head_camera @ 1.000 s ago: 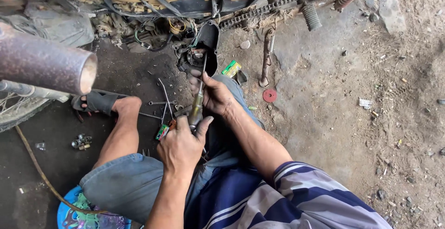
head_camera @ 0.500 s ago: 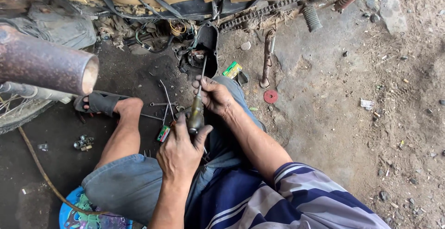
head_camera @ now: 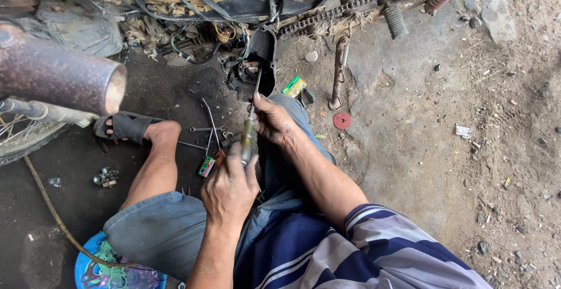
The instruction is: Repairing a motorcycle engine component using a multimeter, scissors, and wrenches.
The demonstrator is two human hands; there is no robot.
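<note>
I sit on the dirt floor beside a motorcycle. My left hand [head_camera: 229, 188] is closed around the bottom of the yellow-green handle of a long screwdriver [head_camera: 248, 139]. My right hand [head_camera: 272, 119] grips the same tool higher up, where the handle meets the metal shaft. The shaft points up into the open black engine housing [head_camera: 264, 52], among loose wires. The tip is hidden inside the housing.
A rusty exhaust pipe [head_camera: 64, 77] juts in at the left above a wheel [head_camera: 23, 140]. A drive chain [head_camera: 350, 7] and footpeg [head_camera: 395, 20] run along the top. On the ground lie thin metal tools [head_camera: 207, 126], small nuts [head_camera: 104, 177], a red disc [head_camera: 342, 120], a rusty lever [head_camera: 338, 73] and a blue basin [head_camera: 87, 271].
Both hands keep the same hold on the screwdriver. The tool and hands have barely shifted.
</note>
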